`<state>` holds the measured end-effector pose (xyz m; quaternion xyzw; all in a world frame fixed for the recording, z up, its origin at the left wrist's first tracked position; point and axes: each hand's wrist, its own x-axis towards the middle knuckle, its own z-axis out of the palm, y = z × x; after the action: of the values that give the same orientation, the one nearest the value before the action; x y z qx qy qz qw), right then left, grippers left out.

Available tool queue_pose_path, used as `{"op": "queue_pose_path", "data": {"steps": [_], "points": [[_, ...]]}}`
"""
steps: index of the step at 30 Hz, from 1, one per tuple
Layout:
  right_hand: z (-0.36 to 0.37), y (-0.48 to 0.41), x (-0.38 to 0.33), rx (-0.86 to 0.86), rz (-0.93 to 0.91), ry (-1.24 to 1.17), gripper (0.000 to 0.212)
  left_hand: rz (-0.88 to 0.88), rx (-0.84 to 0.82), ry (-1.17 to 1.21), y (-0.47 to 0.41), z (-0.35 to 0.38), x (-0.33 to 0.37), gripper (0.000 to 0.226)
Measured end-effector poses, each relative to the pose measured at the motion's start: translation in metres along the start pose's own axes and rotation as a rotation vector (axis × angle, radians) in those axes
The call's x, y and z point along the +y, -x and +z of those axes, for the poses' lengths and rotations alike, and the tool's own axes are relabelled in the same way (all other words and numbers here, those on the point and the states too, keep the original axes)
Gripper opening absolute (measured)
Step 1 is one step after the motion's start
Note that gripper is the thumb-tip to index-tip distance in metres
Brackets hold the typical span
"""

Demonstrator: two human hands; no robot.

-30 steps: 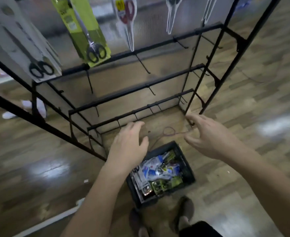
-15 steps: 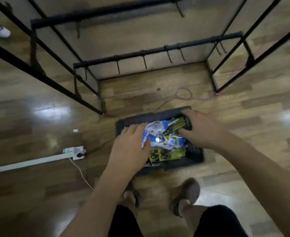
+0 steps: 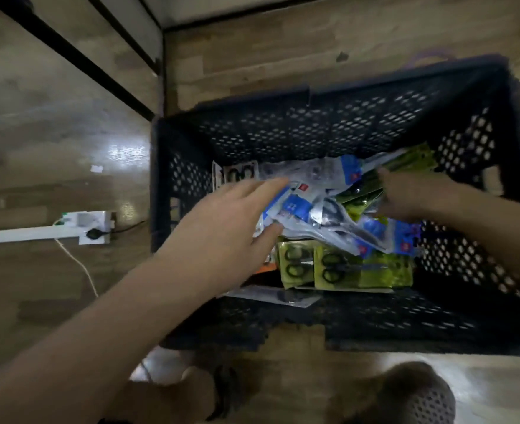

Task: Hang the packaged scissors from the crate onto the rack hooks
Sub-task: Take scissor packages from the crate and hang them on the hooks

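Both hands are down in the crate (image 3: 313, 123) because the scissor packs (image 3: 329, 209) lie in a loose overlapping pile – we need to work one free before anything goes on a hook.

Left hand (image 3: 231, 231): fingers straight, laid on the top blue-and-clear pack towards the crate's left wall. Thumb sits just beside its edge, nothing clamped.

Green packs (image 3: 375, 270) lie flat along the near wall, and more slant up at the right wall. Right hand (image 3: 411, 194) has its forefinger in among those – grip blurred, we cannot tell.

In the way: packs overlap, so lifting one will likely drag its neighbours.

Only the rack (image 3: 124, 35) lower bars show, beyond the far-left corner. Power strip (image 3: 90, 224) is on the floor to the left, shoe (image 3: 421, 399) at the near side.
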<state>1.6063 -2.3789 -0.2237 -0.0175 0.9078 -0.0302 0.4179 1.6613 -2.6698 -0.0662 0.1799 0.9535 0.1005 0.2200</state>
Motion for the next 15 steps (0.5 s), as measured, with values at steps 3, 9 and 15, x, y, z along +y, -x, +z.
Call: {"op": "queue_pose_path", "data": {"steps": [3,9,15], "points": [[0.009,-0.041,0.013,-0.034,0.008,0.046,0.088,0.072,0.045,-0.021,-0.011,0.009,0.000,0.057],[-0.017,-0.010,0.000,0.057,0.036,-0.019,0.036,0.060,0.075,0.117,-0.044,-0.001,0.016,0.049],[-0.044,0.028,-0.002,0.513,-0.047,-0.173,0.036,-0.061,0.013,0.243,-0.059,0.024,0.017,0.045]]}}
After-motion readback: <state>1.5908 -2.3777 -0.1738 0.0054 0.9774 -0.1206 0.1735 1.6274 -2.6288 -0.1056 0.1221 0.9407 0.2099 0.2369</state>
